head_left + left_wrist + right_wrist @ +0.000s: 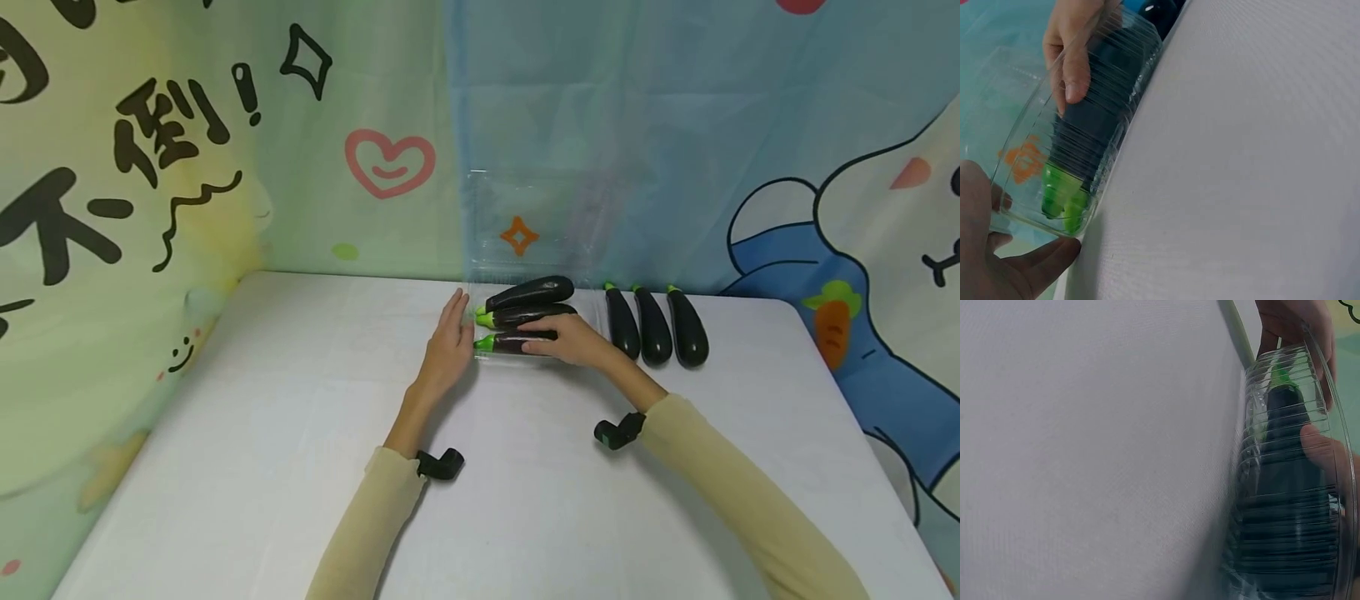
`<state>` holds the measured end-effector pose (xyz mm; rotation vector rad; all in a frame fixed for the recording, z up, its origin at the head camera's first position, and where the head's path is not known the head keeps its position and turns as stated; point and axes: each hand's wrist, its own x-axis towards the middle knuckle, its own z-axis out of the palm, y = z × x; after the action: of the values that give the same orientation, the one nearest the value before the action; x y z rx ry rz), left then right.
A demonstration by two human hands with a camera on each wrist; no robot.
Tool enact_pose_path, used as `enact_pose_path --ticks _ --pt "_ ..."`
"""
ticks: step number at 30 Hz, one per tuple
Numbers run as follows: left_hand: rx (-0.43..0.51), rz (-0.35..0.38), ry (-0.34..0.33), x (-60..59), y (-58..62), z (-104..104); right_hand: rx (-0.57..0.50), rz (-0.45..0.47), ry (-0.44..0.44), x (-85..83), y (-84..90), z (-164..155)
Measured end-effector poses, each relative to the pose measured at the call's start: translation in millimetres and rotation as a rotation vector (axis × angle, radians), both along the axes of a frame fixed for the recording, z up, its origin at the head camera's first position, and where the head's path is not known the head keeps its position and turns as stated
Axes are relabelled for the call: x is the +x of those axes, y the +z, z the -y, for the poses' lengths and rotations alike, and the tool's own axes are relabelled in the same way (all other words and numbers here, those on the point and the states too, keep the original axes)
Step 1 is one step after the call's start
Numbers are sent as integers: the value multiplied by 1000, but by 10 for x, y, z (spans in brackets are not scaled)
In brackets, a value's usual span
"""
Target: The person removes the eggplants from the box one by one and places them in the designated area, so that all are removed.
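A clear plastic clamshell box [600, 310] stands at the back of the white table, its lid [540, 217] up against the backdrop. Three dark eggplants with green caps lie in it: back [531, 292], middle [525, 315] and front [510, 342]. My right hand [566, 340] lies over the front eggplant, thumb and fingers around it; its thumb [1075, 75] presses on the dark skin. My left hand [450, 337] rests flat against the box's left end, thumb [1041, 262] at the ribbed corner [1104, 162]. The right wrist view shows the ribbed box wall [1285, 506] with the eggplant [1285, 419] inside.
Three more eggplants [652, 327] lie side by side on the table just right of the box. A printed cloth backdrop [225, 150] closes off the back and left. The white tabletop [300, 433] stretches out in front of the box.
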<state>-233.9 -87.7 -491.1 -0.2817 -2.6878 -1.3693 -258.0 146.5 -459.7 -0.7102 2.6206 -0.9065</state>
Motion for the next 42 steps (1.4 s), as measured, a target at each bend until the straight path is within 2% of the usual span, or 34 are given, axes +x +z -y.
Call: enact_pose_path --ticks 10,29,37,42 --pt "8 14 5 13 -7 -1 -34 -113 -79 65 6 -24" --pt "-6 20 13 18 17 1 -79 -221 -204 108 20 -16" --pt "0 9 12 16 5 -8 -161 -267 -263 120 -9 -16" --pt "6 1 15 7 4 -12 -177 -272 -299 121 -14 -5"
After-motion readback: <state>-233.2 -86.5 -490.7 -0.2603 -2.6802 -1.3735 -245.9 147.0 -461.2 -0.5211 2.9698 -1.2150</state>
